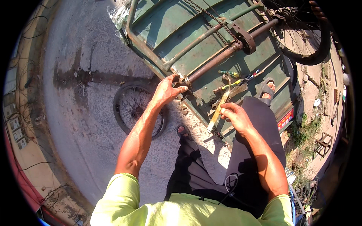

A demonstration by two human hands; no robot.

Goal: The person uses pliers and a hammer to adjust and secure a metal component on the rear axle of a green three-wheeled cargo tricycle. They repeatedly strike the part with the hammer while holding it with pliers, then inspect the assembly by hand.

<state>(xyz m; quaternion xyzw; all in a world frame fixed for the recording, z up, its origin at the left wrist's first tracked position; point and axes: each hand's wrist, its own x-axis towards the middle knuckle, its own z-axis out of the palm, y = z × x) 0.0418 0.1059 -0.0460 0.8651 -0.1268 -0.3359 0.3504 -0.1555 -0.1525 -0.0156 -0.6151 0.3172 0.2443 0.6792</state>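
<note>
My left hand (pixel 167 89) is at the near end of a rusty axle (pixel 215 62), with its thumb and fingers closed around the axle end beside a metal ring (pixel 186 80). To the right, the fingers of my right hand (pixel 235 116) are pinched together at the edge of a long yellow strip (pixel 219 111). Whether the fingertips hold the strip or something smaller is hidden. Beyond that hand, hand tools with yellow-green grips (pixel 237 83) lie on the green metal panel (pixel 177 41). An open-ended wrench (pixel 181 108) shows below my left wrist.
A spoked wheel (pixel 132 105) lies on the rough pavement at left. Another wheel (pixel 318 49) is attached at the axle's far end. A chain (pixel 205 13) runs to a sprocket housing (pixel 244 38). My sandalled right foot (pixel 267 90) rests against the panel; weeds (pixel 303 137) grow at right.
</note>
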